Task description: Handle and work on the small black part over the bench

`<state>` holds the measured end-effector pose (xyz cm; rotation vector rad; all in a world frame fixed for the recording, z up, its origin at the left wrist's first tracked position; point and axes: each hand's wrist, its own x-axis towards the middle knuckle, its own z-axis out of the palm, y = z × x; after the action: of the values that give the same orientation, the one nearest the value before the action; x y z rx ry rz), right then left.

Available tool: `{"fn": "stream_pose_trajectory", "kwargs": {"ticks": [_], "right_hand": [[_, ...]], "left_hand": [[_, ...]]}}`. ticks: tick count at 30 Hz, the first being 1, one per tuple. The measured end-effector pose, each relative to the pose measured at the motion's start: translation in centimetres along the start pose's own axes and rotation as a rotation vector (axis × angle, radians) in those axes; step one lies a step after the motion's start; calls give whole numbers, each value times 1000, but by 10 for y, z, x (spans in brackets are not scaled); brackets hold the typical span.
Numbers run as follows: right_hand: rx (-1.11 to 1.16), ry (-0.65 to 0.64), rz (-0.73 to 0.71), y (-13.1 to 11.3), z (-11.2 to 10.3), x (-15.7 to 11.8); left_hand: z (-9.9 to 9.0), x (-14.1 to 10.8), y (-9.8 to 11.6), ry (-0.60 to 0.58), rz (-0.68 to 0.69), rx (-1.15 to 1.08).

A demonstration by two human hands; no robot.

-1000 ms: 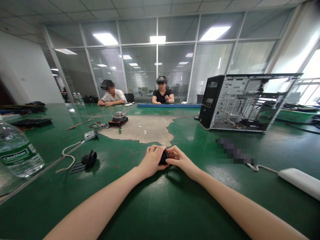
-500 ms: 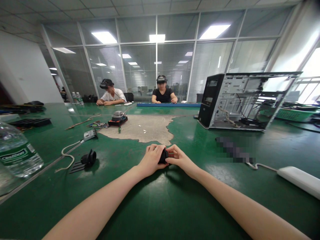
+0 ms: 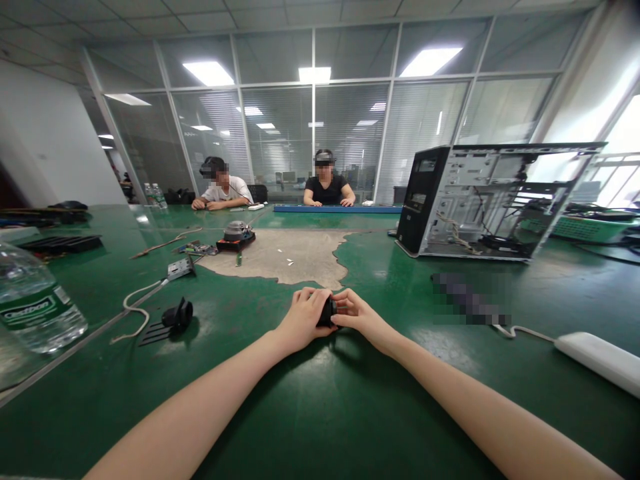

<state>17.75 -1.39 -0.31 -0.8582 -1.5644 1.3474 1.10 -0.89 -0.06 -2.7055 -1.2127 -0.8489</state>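
Very little is changing: over the last moment the left hand (image 3: pixel 303 321) and the right hand (image 3: pixel 363 323) are keeping almost the same grip around a small black part (image 3: pixel 326 312), while across the table (image 3: pixel 280 400) the person in white (image 3: pixel 231 192) is moving their hands slightly. That steadiness is suggesting a careful hold or some fine finger work, though the fingers are hiding too much to tell which. The left hand is wrapping the part from its side, and the right is pinching it with thumb and fingertips, so both are closing narrowly on that 1 piece. The part is sitting low over the green tabletop; whether it is touching is impossible to tell. Just beyond the fingers, the ragged edge of a bare grey patch (image 3: pixel 300 250) is beginning. A black slotted part (image 3: pixel 177 317) is lying well to the left, and a blurred dark item (image 3: pixel 467 300) is lying to the right, both well apart from the hands, leaving room for sideways movement. Farther right, a computer case (image 3: pixel 427 200) is standing open-sided, and a white block (image 3: pixel 600 357) is resting beyond the right forearm.
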Motion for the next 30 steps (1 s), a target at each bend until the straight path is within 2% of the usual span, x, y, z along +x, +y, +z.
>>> {"fn": "stream_pose_trajectory", "kwargs": {"ticks": [5,11,14,19,21,24,26,30], "right_hand": [[19,23,-44,0,2,1],[-81,66,-1,5,1,2],[-66,14,6,3,1,1],[-33,-40,-63,-2,-1,2],[-57,-11,-48,-4,-8,4],[-85,127,17,-10,-24,7],[-97,157,57,-13,-32,7],[-125,53,91,-10,-26,9]], "left_hand": [[0,0,0,-7,3,4],[0,0,0,3,1,-7],[0,0,0,3,2,-4],[2,0,-1,-2,0,-6],[2,0,-1,-1,-4,-6],[3,1,-2,2,-6,-2],[3,0,-2,5,-5,-5],[2,0,-1,4,-12,-17]]}}
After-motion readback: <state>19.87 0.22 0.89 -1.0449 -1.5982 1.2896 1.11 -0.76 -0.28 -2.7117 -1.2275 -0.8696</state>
